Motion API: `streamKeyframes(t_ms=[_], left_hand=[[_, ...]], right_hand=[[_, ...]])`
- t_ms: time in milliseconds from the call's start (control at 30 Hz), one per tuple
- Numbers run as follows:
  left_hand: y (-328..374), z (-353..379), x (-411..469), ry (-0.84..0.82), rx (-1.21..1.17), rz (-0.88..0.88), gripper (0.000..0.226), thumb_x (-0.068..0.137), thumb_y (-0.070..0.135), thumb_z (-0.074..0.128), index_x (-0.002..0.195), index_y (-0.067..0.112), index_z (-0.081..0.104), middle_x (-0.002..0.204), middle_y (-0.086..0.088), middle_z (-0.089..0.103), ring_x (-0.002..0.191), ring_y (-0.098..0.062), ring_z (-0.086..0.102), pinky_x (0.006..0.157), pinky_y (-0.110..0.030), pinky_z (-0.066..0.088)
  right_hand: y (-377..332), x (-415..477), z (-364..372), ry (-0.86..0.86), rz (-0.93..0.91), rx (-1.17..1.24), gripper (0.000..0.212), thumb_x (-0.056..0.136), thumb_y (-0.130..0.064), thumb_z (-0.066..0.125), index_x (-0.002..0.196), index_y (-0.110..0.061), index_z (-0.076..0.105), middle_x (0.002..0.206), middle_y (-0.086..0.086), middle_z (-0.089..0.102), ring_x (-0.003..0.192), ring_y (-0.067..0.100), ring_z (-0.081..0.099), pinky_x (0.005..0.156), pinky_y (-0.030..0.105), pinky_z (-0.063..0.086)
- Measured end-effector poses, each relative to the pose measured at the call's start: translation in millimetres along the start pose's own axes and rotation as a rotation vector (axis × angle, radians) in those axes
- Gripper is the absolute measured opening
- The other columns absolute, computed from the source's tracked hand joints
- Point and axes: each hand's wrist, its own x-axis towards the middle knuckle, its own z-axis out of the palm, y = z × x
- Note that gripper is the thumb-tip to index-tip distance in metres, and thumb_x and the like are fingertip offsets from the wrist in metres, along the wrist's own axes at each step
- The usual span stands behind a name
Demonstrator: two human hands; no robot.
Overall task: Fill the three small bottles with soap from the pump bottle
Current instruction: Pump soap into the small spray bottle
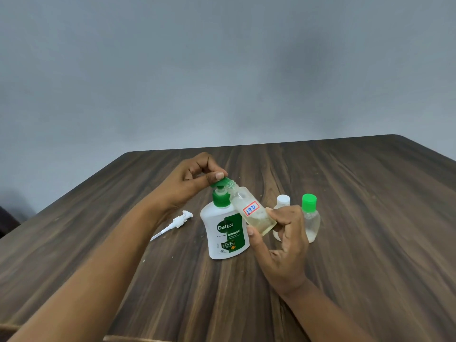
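The left hand (195, 178) is held up over the pump bottle (225, 233), and a green cap (220, 181) is pinched in its fingertips. A small bottle marked 17D (251, 211) is gripped at its bottom by the right hand (286, 243) and tipped, its open neck just beside the cap. The pump bottle is stood on the desk (370, 218) under them. Its pump (172, 224) is laid to the left. A white-capped bottle (283, 201) and a green-capped bottle (310, 215) are stood behind the right hand.
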Motion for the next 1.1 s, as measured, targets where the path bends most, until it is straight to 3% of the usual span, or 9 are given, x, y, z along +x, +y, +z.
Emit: streamKeyframes(t_ms=[133, 400, 533, 633, 933, 1100], left_hand=[[-4, 3, -4, 0.026, -0.014, 0.017, 0.006, 0.082, 0.006, 0.061, 0.077, 0.005, 0.059, 0.084, -0.008, 0.058, 0.075, -0.002, 0.061, 0.071, -0.013, 0.048], [-2, -1, -1, 0.032, 0.001, 0.049, 0.009, 0.079, 0.017, 0.061, 0.078, 0.008, 0.063, 0.089, -0.014, 0.060, 0.081, -0.009, 0.060, 0.073, -0.016, 0.047], [-13, 3, -3, 0.069, -0.086, 0.039, 0.006, 0.078, 0.016, 0.063, 0.072, 0.017, 0.064, 0.086, -0.006, 0.062, 0.082, -0.010, 0.060, 0.074, -0.018, 0.048], [-15, 5, -4, 0.076, -0.085, 0.048, 0.008, 0.080, 0.014, 0.067, 0.075, 0.009, 0.063, 0.079, 0.005, 0.062, 0.081, -0.006, 0.061, 0.073, -0.016, 0.048], [-1, -3, 0, 0.001, -0.035, 0.039, 0.014, 0.079, 0.013, 0.067, 0.081, 0.001, 0.061, 0.078, 0.004, 0.066, 0.078, -0.005, 0.062, 0.072, -0.014, 0.048], [-16, 1, -3, 0.052, -0.098, 0.049, 0.006, 0.076, 0.022, 0.068, 0.072, 0.018, 0.066, 0.079, 0.007, 0.063, 0.082, -0.008, 0.063, 0.075, -0.017, 0.048]], right_hand=[[0, -1, -2, -0.008, -0.005, -0.006, 0.031, 0.093, -0.040, 0.056, 0.100, -0.011, 0.049, 0.091, -0.007, 0.042, 0.088, -0.008, 0.043, 0.072, 0.004, 0.036], [1, 0, 0, -0.006, 0.006, -0.015, 0.033, 0.093, -0.041, 0.056, 0.102, -0.010, 0.049, 0.095, -0.012, 0.041, 0.089, -0.008, 0.045, 0.072, 0.005, 0.037], [2, -1, -1, -0.013, 0.001, -0.018, 0.032, 0.093, -0.041, 0.056, 0.101, -0.011, 0.049, 0.093, -0.010, 0.042, 0.088, -0.008, 0.044, 0.071, 0.006, 0.038], [2, -1, -2, -0.015, 0.007, -0.018, 0.032, 0.093, -0.040, 0.056, 0.101, -0.011, 0.049, 0.091, -0.006, 0.043, 0.086, -0.007, 0.044, 0.070, 0.006, 0.038], [1, 1, 0, -0.005, -0.002, -0.010, 0.031, 0.093, -0.040, 0.057, 0.103, -0.011, 0.050, 0.096, -0.016, 0.040, 0.089, -0.008, 0.044, 0.073, 0.005, 0.036], [2, 0, -1, -0.006, 0.002, -0.005, 0.030, 0.093, -0.039, 0.057, 0.101, -0.012, 0.050, 0.096, -0.016, 0.040, 0.087, -0.007, 0.044, 0.071, 0.007, 0.038]])
